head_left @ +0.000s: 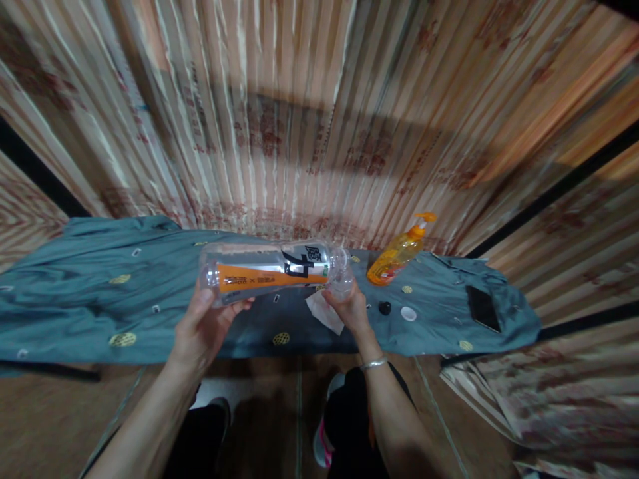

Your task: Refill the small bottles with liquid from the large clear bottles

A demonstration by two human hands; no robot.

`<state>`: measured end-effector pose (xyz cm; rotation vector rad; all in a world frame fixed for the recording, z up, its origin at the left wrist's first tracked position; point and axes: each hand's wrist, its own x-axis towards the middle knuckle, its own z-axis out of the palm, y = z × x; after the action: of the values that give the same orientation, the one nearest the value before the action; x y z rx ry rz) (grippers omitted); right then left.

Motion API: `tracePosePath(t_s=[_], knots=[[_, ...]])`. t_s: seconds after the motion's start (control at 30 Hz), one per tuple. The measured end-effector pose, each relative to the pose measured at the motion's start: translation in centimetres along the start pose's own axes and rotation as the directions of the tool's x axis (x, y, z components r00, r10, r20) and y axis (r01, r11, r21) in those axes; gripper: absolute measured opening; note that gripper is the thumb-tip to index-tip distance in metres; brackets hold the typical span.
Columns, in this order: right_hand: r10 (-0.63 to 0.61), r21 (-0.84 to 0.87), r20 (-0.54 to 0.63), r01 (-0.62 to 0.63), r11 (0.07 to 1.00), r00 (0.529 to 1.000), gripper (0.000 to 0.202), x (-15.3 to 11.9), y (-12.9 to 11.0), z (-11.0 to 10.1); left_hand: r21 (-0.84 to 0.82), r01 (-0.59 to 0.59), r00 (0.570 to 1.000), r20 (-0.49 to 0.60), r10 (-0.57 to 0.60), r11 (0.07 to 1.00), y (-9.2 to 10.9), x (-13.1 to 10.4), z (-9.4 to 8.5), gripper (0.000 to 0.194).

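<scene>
A clear plastic bottle with an orange, silver and black label lies sideways in the air above the cloth. My left hand grips its base end at the left. Around the neck end, at the right, are the fingers of my right hand, partly hidden by the bottle. Inside the bottle I see no liquid. Just below the neck, a white sheet like a tissue lies on the cloth. A small black cap and a white disc sit right of my right hand.
An orange pump bottle stands towards the back right. A dark phone lies near the right end of the teal patterned cloth. Behind the table hangs a pleated curtain, with black poles at the sides.
</scene>
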<state>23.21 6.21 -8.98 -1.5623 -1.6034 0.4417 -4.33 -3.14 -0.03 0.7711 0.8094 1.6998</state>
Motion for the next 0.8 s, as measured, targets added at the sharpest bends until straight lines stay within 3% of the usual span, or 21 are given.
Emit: tracePosePath(t_s=[0.2,0.5,0.8], knots=[[0.011,-0.034,0.002,-0.011,0.999,1.000,0.064,0.01,-0.07,0.00,0.045,-0.024,1.000,-0.010,0.024,0.999,0.11,0.08,0.45,0.059],[-0.012,-0.024,-0.009,0.012,1.000,1.000,0.063,0.03,0.22,0.16,0.033,-0.019,1.000,0.003,0.019,0.999,0.10,0.10,0.11,0.061],[-0.003,0.009,-0.007,0.003,1.000,1.000,0.067,0.04,0.16,0.16,0.037,-0.021,1.000,0.005,0.021,0.999,0.13,0.06,0.02,0.046]])
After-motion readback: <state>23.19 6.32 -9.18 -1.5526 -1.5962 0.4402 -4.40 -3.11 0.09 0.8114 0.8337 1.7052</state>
